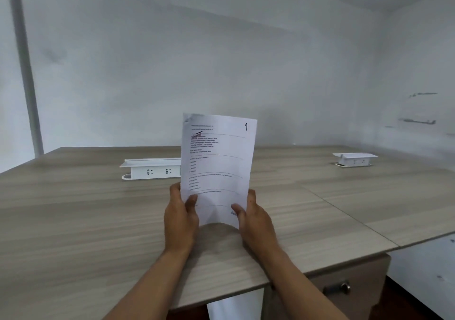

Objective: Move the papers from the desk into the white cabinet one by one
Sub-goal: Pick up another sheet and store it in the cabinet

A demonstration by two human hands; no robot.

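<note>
While both hands grip its lower edge, the paper (218, 162) stands upright above the desk (86, 221), lifted clear of the wood, its printed face turned toward us. We see the left hand (181, 221) closed on the lower left side, thumb pressed on the front of the sheet and fingers wrapped behind it. The right hand (256, 221) is closed on the lower right side in the same way, thumb on the front near a small blue mark. The sheet bows gently between the two grips, so that its bottom edge arches up. It carries lines of small text, too blurred for us to read, and a handwritten "1" in the top right corner.

Behind the paper, on the desk, a white socket box (152, 169) stands with its lid raised; the sheet covers its right end. A second socket box (354, 159) sits well apart at the far right of the desk. A seam crosses the wood to the right of our hands. Below the near edge on the right we see a drawer (349, 287) with a metal lock on its front. A pale wall (221, 61) rises behind the desk.
</note>
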